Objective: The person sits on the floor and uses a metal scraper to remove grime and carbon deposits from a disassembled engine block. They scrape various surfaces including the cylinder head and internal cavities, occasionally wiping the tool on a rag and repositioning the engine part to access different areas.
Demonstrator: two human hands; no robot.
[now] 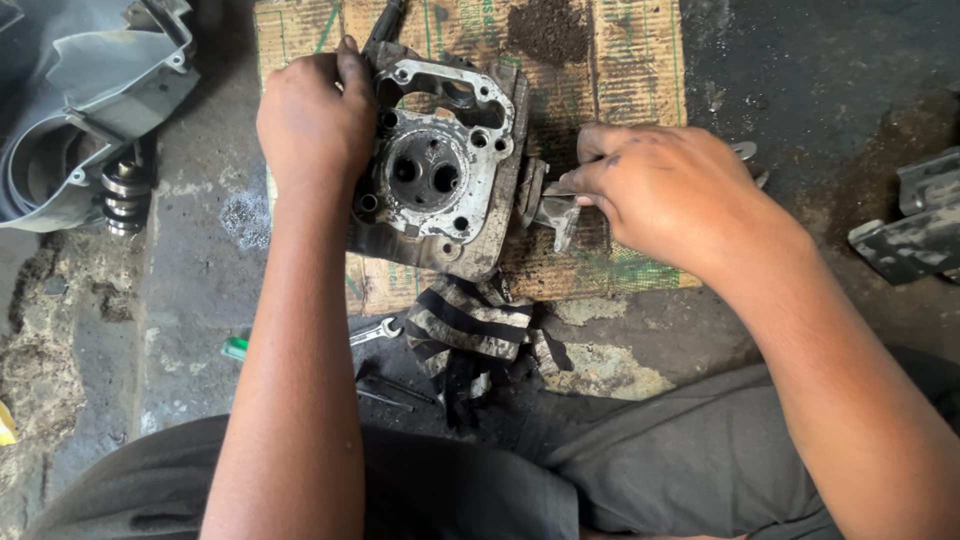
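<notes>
A dirty metal engine cylinder head (440, 175) with two valve faces in its round chamber stands tilted on a piece of worn cardboard (620, 60). My left hand (315, 115) grips its upper left side and holds it steady. My right hand (665, 190) is closed on a small grey metal tool (555, 210) pressed against the head's right side. Part of that tool is hidden under my fingers.
A striped greasy rag (470, 325) lies just below the cardboard, beside a small spanner (375, 332) and a green-handled tool (235, 348). A grey plastic engine cover (80, 90) and a coiled spring (125, 195) sit at the left. Metal parts (915, 225) lie at the right edge.
</notes>
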